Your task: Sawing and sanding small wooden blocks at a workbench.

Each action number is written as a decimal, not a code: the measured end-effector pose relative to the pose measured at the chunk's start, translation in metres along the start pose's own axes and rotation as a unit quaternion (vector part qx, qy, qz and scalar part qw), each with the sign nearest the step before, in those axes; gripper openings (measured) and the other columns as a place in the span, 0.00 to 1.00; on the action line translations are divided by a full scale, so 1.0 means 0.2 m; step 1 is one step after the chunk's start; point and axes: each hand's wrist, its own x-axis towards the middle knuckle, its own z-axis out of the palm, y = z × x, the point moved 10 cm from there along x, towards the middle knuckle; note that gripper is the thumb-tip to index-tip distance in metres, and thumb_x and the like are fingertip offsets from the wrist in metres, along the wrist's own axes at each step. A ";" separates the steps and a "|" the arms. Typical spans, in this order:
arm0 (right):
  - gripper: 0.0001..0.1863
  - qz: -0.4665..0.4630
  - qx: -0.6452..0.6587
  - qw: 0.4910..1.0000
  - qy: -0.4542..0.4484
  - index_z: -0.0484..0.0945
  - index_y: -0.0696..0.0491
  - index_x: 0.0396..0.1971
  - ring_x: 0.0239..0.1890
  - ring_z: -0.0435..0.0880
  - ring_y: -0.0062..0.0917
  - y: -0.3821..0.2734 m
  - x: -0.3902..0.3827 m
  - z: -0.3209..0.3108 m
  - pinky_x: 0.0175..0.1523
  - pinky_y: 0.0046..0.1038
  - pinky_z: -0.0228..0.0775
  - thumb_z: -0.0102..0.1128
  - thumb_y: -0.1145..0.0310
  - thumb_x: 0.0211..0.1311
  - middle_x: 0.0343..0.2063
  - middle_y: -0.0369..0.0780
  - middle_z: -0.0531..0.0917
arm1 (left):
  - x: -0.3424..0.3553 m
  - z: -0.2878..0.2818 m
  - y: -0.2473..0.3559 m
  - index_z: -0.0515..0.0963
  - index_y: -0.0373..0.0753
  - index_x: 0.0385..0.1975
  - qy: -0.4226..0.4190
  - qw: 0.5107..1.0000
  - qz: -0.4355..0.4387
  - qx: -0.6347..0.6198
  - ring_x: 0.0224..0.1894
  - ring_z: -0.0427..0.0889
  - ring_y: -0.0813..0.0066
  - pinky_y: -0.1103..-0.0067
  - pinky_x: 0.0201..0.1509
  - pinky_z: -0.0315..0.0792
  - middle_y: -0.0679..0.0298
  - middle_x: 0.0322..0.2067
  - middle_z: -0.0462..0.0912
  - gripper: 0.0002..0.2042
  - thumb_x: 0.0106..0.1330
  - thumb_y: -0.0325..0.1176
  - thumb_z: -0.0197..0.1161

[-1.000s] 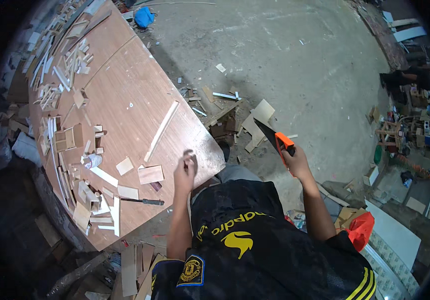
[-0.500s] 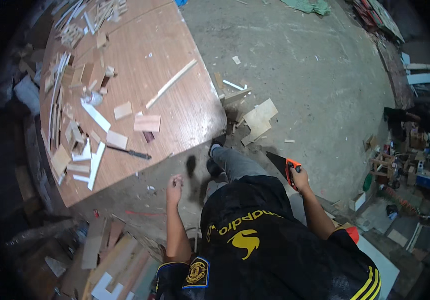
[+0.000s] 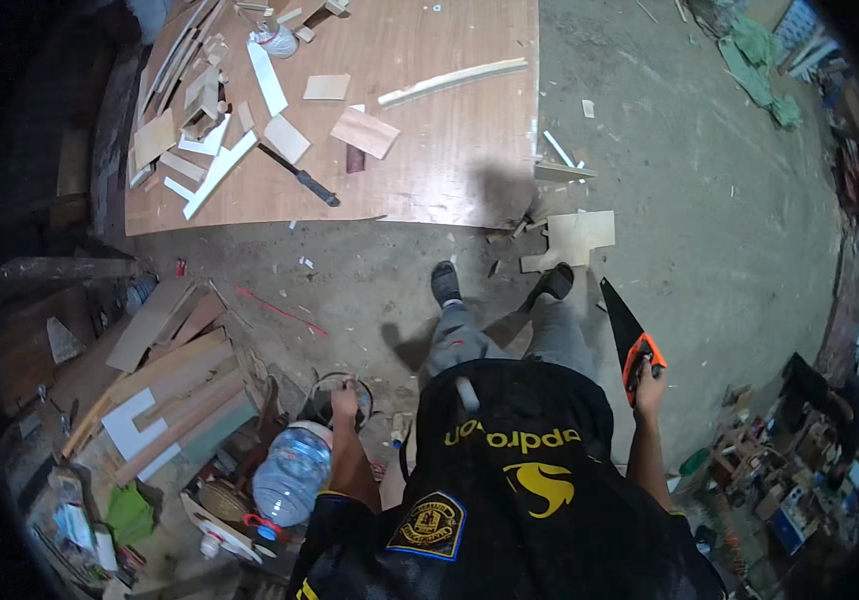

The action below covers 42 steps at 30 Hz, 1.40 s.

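My right hand is closed around the orange-and-black handle of a handsaw. Its dark blade points away from me, above the concrete floor. My left hand hangs low at my side, fingers loosely curled, with nothing visible in it. Behind that hand, lower down, shows a dark round container; I see no grip on it. Ahead stands a wood-topped table with a long pale wood strip, a small wooden board and a black-handled tool lying on it.
Pale board offcuts lie on the floor by the table's near right corner. To my left are a large clear water bottle, stacked boards and a red strip. Cluttered gear stands at the right.
My view has turned, so the table now lies more squarely ahead and the left-side clutter shows more. My feet are farther apart. The saw stays in my right hand; my left stays empty.
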 end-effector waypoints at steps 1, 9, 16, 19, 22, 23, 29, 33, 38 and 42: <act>0.16 -0.017 0.007 1.000 0.009 0.76 0.58 0.43 0.29 0.76 0.18 0.03 0.09 -0.04 0.36 0.24 0.69 0.57 0.59 0.68 0.30 0.34 0.79 | -0.08 0.07 0.08 0.76 0.39 0.40 -0.001 0.998 0.027 -0.051 0.26 0.78 0.76 0.75 0.23 0.70 0.65 0.26 0.79 0.09 0.71 0.36 0.52; 0.10 -0.104 -0.021 0.976 -0.192 0.75 0.54 0.28 0.19 0.69 0.14 -0.30 0.84 0.25 0.25 0.22 0.61 0.54 0.63 0.61 0.18 0.30 0.72 | -0.55 0.83 0.49 0.76 0.40 0.46 0.000 0.992 0.093 -0.087 0.35 0.79 0.77 0.78 0.36 0.72 0.65 0.33 0.81 0.15 0.73 0.44 0.52; 0.14 -0.075 -0.087 0.985 -0.130 0.73 0.55 0.22 0.12 0.69 0.18 -0.01 1.77 0.19 0.19 0.27 0.60 0.59 0.61 0.63 0.14 0.33 0.73 | -1.03 1.66 0.85 0.75 0.33 0.44 -0.049 0.964 0.240 0.099 0.35 0.79 0.77 0.78 0.42 0.73 0.62 0.32 0.81 0.11 0.72 0.35 0.55; 0.16 -0.047 -0.155 0.982 -0.101 0.72 0.56 0.21 0.14 0.71 0.19 0.09 1.99 0.11 0.21 0.28 0.61 0.60 0.60 0.62 0.15 0.35 0.75 | -1.11 1.79 0.89 0.75 0.33 0.45 -0.075 0.971 0.214 0.081 0.36 0.79 0.75 0.77 0.44 0.73 0.61 0.33 0.81 0.11 0.71 0.34 0.55; 0.16 -0.112 -0.227 0.964 -0.080 0.79 0.58 0.29 0.24 0.78 0.27 -0.08 1.93 0.25 0.32 0.32 0.70 0.61 0.58 0.61 0.21 0.39 0.81 | -1.03 1.69 0.78 0.75 0.34 0.45 -0.066 0.975 0.192 0.087 0.36 0.80 0.74 0.76 0.44 0.73 0.60 0.34 0.81 0.11 0.71 0.34 0.55; 0.21 -0.075 -0.216 0.969 -0.096 0.79 0.58 0.35 0.34 0.80 0.38 -0.04 1.95 0.23 0.39 0.36 0.71 0.61 0.52 0.59 0.29 0.47 0.82 | -1.01 1.71 0.80 0.75 0.34 0.44 -0.059 0.971 0.197 0.119 0.36 0.80 0.73 0.76 0.44 0.73 0.60 0.33 0.81 0.11 0.71 0.35 0.55; 0.26 -0.062 -0.127 0.989 -0.049 0.80 0.58 0.42 0.44 0.81 0.49 0.00 2.07 0.11 0.47 0.39 0.71 0.62 0.48 0.57 0.37 0.55 0.82 | -0.46 2.01 0.83 0.76 0.35 0.43 -0.094 0.974 0.101 0.180 0.39 0.82 0.67 0.75 0.45 0.74 0.57 0.34 0.83 0.13 0.69 0.39 0.56; 0.21 -0.062 -0.114 0.990 -0.056 0.78 0.60 0.45 0.41 0.82 0.28 -0.11 1.96 0.06 0.47 0.30 0.70 0.63 0.57 0.60 0.38 0.45 0.84 | -0.42 2.38 1.22 0.77 0.34 0.43 -0.097 0.915 0.231 0.317 0.42 0.83 0.65 0.75 0.46 0.74 0.54 0.38 0.84 0.13 0.66 0.38 0.58; 0.22 -0.077 -0.146 0.986 -0.008 0.78 0.61 0.45 0.40 0.83 0.31 -0.11 2.08 -0.04 0.46 0.31 0.71 0.62 0.57 0.61 0.37 0.49 0.84 | -0.48 2.99 1.60 0.76 0.33 0.45 -0.276 0.927 0.215 0.137 0.39 0.81 0.75 0.76 0.42 0.77 0.56 0.36 0.83 0.14 0.69 0.37 0.56; 0.21 -0.051 -0.176 0.983 -0.018 0.78 0.62 0.42 0.38 0.84 0.34 0.00 2.26 -0.03 0.43 0.32 0.71 0.61 0.57 0.62 0.33 0.50 0.84 | -0.40 3.31 1.70 0.75 0.32 0.45 -0.302 0.908 0.228 0.179 0.34 0.81 0.77 0.79 0.38 0.76 0.60 0.33 0.83 0.12 0.70 0.35 0.55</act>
